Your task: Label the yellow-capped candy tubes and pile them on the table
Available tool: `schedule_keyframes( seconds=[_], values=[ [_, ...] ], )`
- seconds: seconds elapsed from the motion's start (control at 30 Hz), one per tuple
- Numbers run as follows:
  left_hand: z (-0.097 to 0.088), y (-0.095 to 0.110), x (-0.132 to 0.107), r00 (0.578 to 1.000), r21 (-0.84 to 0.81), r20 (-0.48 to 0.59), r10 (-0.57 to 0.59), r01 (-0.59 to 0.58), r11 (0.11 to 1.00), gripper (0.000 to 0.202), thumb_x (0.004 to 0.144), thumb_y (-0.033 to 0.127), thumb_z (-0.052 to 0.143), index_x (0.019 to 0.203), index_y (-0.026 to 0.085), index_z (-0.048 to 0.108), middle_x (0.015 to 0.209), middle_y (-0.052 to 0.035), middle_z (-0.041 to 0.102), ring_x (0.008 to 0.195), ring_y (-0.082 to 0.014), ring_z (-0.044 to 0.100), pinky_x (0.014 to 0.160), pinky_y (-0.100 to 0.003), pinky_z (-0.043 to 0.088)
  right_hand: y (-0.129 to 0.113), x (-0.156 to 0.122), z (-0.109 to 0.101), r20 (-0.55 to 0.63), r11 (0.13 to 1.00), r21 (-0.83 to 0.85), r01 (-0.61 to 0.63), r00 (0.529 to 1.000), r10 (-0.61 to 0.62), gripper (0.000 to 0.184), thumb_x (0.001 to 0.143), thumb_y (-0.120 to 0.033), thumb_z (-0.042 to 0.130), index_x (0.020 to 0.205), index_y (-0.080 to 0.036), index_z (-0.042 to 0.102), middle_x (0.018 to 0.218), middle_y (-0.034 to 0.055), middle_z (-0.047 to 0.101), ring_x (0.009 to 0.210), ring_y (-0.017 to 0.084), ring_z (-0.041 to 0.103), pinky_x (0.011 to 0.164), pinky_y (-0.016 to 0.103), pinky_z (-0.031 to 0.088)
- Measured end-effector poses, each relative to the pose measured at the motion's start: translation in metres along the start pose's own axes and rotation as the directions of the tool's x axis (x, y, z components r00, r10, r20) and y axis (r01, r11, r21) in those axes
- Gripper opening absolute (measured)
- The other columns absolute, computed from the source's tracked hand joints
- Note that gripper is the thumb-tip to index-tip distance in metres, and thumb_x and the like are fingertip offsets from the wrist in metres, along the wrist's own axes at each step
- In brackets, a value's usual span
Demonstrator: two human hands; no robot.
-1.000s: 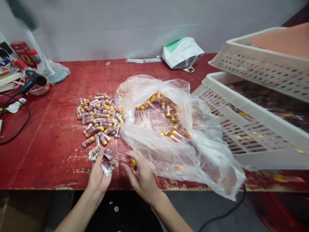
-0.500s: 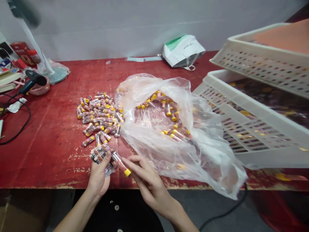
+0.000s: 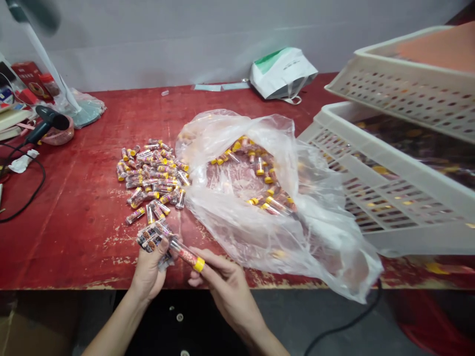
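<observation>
My left hand (image 3: 150, 269) is closed on a small stack of printed label sheets (image 3: 150, 236), its thumb pressed on top. A clear tube with a yellow cap and small pinkish pieces inside (image 3: 187, 254) slants from the labels toward my right hand (image 3: 226, 284). The right fingers are closed about its capped end; the tube's far end meets the labels near my left thumb. Just beyond lies a pile of similar yellow-capped tubes (image 3: 156, 173). To the right, an open clear plastic bag (image 3: 237, 227) has more of these tubes inside.
Two stacked white plastic crates (image 3: 371, 148) stand at the right, the lower one holding more tubes. A white and green bag (image 3: 284, 74) lies by the wall. A lamp (image 3: 87, 113), a black handheld scanner (image 3: 50, 121) and a cable are at the left of the red table (image 3: 81, 207).
My right hand has shifted slightly down and turned, its fingers now around the capped end. The tube lies at a flatter slant. The label sheets have tilted a little in my left hand.
</observation>
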State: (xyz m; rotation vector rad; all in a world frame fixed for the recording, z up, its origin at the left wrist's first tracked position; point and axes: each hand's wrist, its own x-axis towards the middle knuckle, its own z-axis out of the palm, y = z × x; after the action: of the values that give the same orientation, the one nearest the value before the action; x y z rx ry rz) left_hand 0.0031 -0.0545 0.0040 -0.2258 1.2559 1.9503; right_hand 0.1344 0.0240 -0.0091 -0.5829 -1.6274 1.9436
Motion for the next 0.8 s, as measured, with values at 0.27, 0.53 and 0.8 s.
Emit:
schedule_keyframes(
  seconds=[0.27, 0.53, 0.8],
  values=[
    [0.010, 0.009, 0.001, 0.995, -0.081, -0.089, -0.042, 0.034, 0.996, 0.030, 0.076, 0.028, 0.076, 0.102, 0.016, 0.067, 0.094, -0.0071, 0.075, 0.080, -0.0184, 0.072, 0.052, -0.019, 0.053, 0.004, -0.004, -0.003, -0.208, 0.987, -0.098, 0.126, 0.968, -0.144, 0.029, 0.091, -0.019, 0.059, 0.115, -0.029, 0.073, 0.089, 0.0036, 0.061, 0.075, 0.012, 0.062, 0.068, 0.023, 0.055],
    [0.008, 0.006, 0.009, 0.983, -0.228, -0.112, -0.144, 0.115, 0.967, 0.015, 0.085, 0.021, 0.067, 0.098, 0.014, 0.067, 0.087, -0.0058, 0.074, 0.071, -0.0146, 0.071, 0.051, -0.019, 0.053, 0.000, -0.003, -0.011, -0.085, 0.977, -0.128, 0.171, 0.979, -0.183, 0.035, 0.092, -0.012, 0.055, 0.117, -0.030, 0.071, 0.090, 0.0033, 0.061, 0.074, 0.011, 0.062, 0.064, 0.021, 0.053],
    [0.008, -0.003, 0.000, 0.984, -0.110, -0.158, -0.083, 0.066, 0.992, 0.029, 0.073, 0.027, 0.079, 0.097, 0.015, 0.068, 0.089, -0.0057, 0.074, 0.071, -0.0155, 0.069, 0.053, -0.021, 0.054, 0.000, -0.004, -0.011, 0.029, 0.808, -0.454, 0.375, 0.913, -0.407, 0.054, 0.088, 0.000, 0.052, 0.132, -0.029, 0.061, 0.098, 0.0059, 0.063, 0.086, 0.014, 0.062, 0.072, 0.025, 0.050]
  ],
)
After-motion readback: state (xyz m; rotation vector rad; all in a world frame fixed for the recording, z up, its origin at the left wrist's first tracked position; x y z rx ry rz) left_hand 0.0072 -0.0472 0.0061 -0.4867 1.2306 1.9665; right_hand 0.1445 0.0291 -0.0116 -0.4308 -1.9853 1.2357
